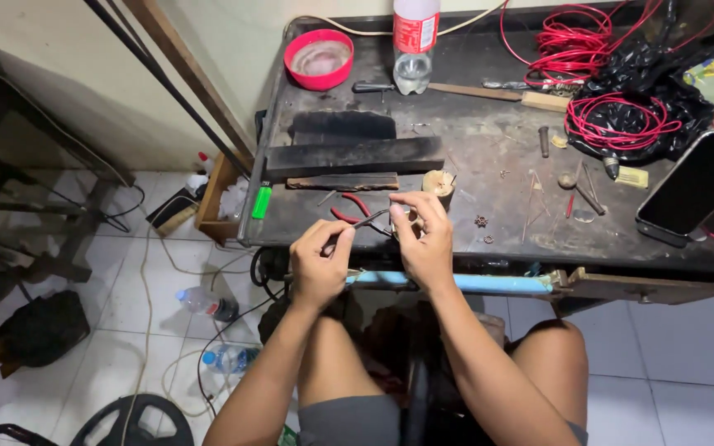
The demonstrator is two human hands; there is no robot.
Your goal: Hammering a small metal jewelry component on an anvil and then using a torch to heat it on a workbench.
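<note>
Your left hand grips pliers, right hand pinches a tiny piece at frame centre; it may slip off the desk.

dark phone screen right; red-labelled bottle behind

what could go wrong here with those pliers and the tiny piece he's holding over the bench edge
1. The left hand works thin pliers right at the right hand's fingertips, so a slip might pinch or jab them.
2. The small piece sits between both hands at the workbench front edge; if dropped, it would likely fall to the cluttered tiled floor.
3. The phone leans near the red wire coils; a tugged wire could tip it.
</note>
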